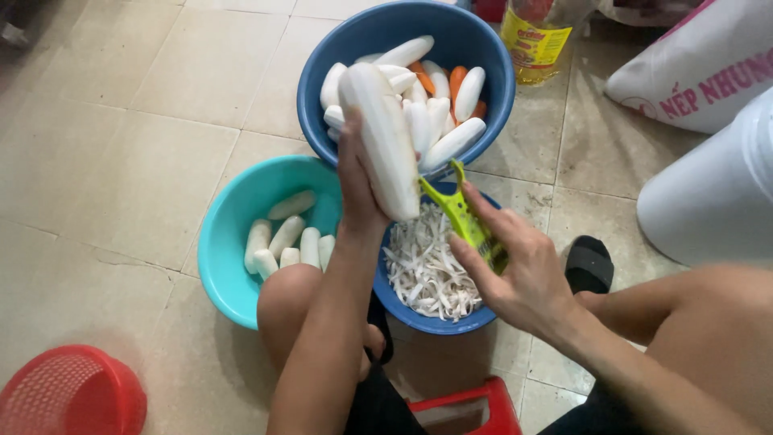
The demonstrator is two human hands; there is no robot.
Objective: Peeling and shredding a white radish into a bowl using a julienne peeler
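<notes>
Nearest the camera, a red stool (475, 407) edges into view at the bottom, with my bare knee just above it on the left. From there my left forearm rises to the left hand (358, 181), whose fingers are wrapped around a large peeled white radish (385, 137), holding it upright and tilted slightly over the small dark blue bowl (419, 318). My right hand (515, 270) is closed on a lime-green peeler (465, 216); its blade end touches the lower right side of the radish. Pale white shavings (427, 270) fill the dark blue bowl directly beneath the radish and peeler.

Left of that bowl and touching it, a turquoise basin (229, 242) holds several short white radish pieces (286, 242). Beyond both, a big blue basin (483, 48) is heaped with whole peeled white radishes and a few orange carrots (457, 80). All three sit on the beige tiled floor (121, 145).

A red plastic basket (68, 395) lies at the bottom left, well apart. At the top right stands a bottle of yellow oil (535, 40), beside a white sack (700, 68). A black sandal (589, 264) lies to the right of my right hand.
</notes>
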